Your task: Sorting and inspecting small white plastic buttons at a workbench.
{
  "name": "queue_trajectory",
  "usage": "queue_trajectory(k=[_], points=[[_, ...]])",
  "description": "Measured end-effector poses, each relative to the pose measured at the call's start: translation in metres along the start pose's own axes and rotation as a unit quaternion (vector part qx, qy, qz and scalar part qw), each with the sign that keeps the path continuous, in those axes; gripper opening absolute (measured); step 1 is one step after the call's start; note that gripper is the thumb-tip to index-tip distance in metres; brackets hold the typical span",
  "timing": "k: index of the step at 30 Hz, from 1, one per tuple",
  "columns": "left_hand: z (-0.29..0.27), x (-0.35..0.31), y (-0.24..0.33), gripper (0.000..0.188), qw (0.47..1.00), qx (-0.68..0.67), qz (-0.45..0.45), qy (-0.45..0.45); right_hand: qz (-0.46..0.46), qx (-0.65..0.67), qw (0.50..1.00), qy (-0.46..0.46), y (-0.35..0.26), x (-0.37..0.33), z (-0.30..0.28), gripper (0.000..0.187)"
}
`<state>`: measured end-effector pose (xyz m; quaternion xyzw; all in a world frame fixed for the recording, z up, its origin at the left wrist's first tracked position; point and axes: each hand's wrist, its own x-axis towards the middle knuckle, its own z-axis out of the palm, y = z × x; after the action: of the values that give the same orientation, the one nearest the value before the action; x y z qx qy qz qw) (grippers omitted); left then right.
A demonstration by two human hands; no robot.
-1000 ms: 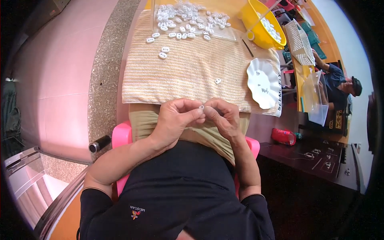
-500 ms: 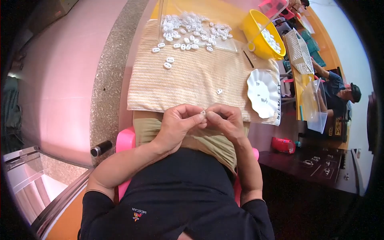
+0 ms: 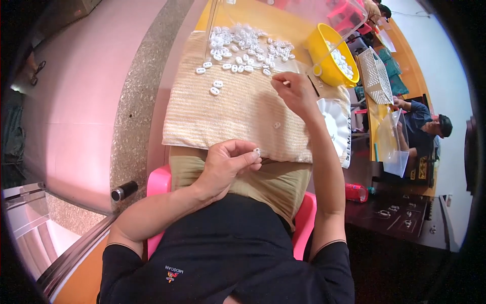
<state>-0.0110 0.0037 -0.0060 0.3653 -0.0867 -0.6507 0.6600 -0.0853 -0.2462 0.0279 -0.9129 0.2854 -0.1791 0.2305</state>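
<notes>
Well, in the head view the left hand [image 3: 228, 159] is pinched, thumb against forefinger, on a small white piece [image 3: 257, 152], held over the near edge of a striped towel [image 3: 192, 121], just above the lap. The right hand [image 3: 295, 91] hovers over the towel's far right part, fingers curled and thumb close to them; whether anything is between them I cannot tell. The towel spreads between the left hand and a pile of white pieces [image 3: 238, 43] at its far side, with a lone white piece [image 3: 276, 125] and a touching pair of white pieces [image 3: 216, 87] lying on that stretch. Along the right, room is tighter: a yellow basin [image 3: 320, 53], a thin black stick [image 3: 313, 86] and a wavy-rimmed white plate [image 3: 334, 109] line that edge, the plate partly behind the right forearm. Dark capital lettering runs down the towel's right border, and the black shirt [image 3: 228, 243] carries small print with a colourful emblem. Half a second ago both hands met at the small white piece; now the right one has moved away toward the pile, while the left keeps its pinch.
</notes>
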Motion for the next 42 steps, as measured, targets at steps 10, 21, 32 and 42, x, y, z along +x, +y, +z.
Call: queue_trajectory(k=[10, 21, 32, 42], points=[[-0.001, 0.0, 0.002, 0.015, 1.0, -0.012, 0.004, -0.011, -0.011, -0.14, 0.99, 0.004, 0.009, 0.03, 0.027, 0.019], [-0.001, 0.0, 0.001, 0.014, 1.0, -0.012, 0.002, -0.014, 0.021, -0.121, 0.992, -0.011, 0.009, 0.029, 0.028, 0.021], [-0.001, -0.001, 0.003, 0.014, 1.0, -0.006, -0.004, -0.009, 0.009, -0.111, 0.991, -0.068, 0.0, 0.02, 0.022, 0.02], [0.0, -0.002, 0.004, 0.014, 1.0, -0.011, -0.004, -0.007, -0.031, -0.068, 0.994, -0.083, 0.0, 0.004, 0.013, 0.022]])
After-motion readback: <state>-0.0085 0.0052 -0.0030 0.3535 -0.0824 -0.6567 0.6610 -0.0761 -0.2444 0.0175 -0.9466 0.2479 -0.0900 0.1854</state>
